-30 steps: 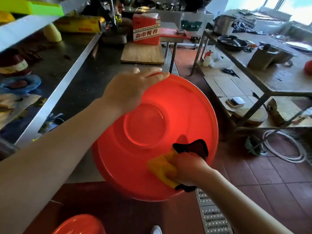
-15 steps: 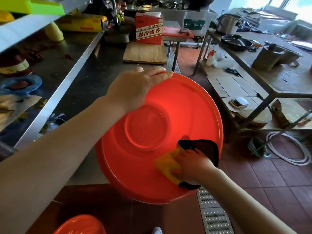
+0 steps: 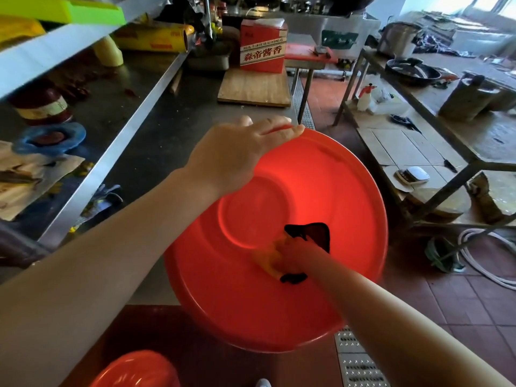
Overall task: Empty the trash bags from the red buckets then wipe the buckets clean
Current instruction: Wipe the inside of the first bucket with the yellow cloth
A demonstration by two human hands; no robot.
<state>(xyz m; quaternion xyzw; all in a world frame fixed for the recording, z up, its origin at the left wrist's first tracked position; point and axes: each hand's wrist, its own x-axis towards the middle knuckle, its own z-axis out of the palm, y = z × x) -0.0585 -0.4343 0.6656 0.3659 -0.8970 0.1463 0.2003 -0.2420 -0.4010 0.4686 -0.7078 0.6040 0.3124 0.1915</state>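
Head view: glowing bright red, a wide round bucket tilting up on its edge at the near end of the steel counter, its open side facing the camera; showing a smooth plastic inside, a raised circular ring at the bottom and a thin rolled rim all round; catching light so that the centre is shining orange-red and the lower wall darkening.

Gripping the top rim, the left hand, fingers curling over the far edge; pressing against the lower right inside wall, the right hand, clutching a yellow and black cloth, bunched under the palm, a black corner sticking up beside the ring.

Peeking in at the bottom edge, the rounded rim of a second red bucket, well apart from the first.

Hanging off the counter's near corner, the bucket's right half over red floor tiles; running under its lower rim, a perforated floor drain grate; standing near on the right, a metal-framed table with a coiled white hose at its foot; lying farther back on the counter, a wooden cutting board bearing a red carton; stretching open between counter and table, an aisle of tiles.
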